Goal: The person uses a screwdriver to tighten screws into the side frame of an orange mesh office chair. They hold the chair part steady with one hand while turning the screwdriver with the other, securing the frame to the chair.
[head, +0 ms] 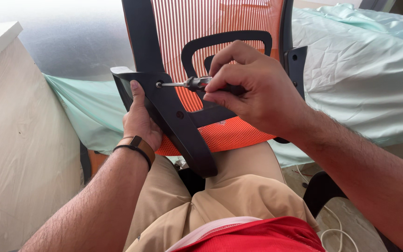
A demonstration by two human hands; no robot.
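An orange mesh chair back (pixel 211 28) with a black frame rests upright against my lap. A black armrest (pixel 169 109) lies against its left side. My left hand (pixel 139 121) grips that armrest from the left, thumb on its face. My right hand (pixel 253 88) holds a screwdriver (pixel 187 84) whose metal tip sits in a screw hole near the armrest's top. A second hole shows lower on the armrest. A second black bracket (pixel 296 65) sticks out on the chair back's right side.
A bed with a wrinkled pale green sheet (pixel 360 74) lies behind the chair. A light wooden cabinet (pixel 15 140) stands at my left. A white cable (pixel 336 231) and a black chair part (pixel 320 191) lie on the floor at right.
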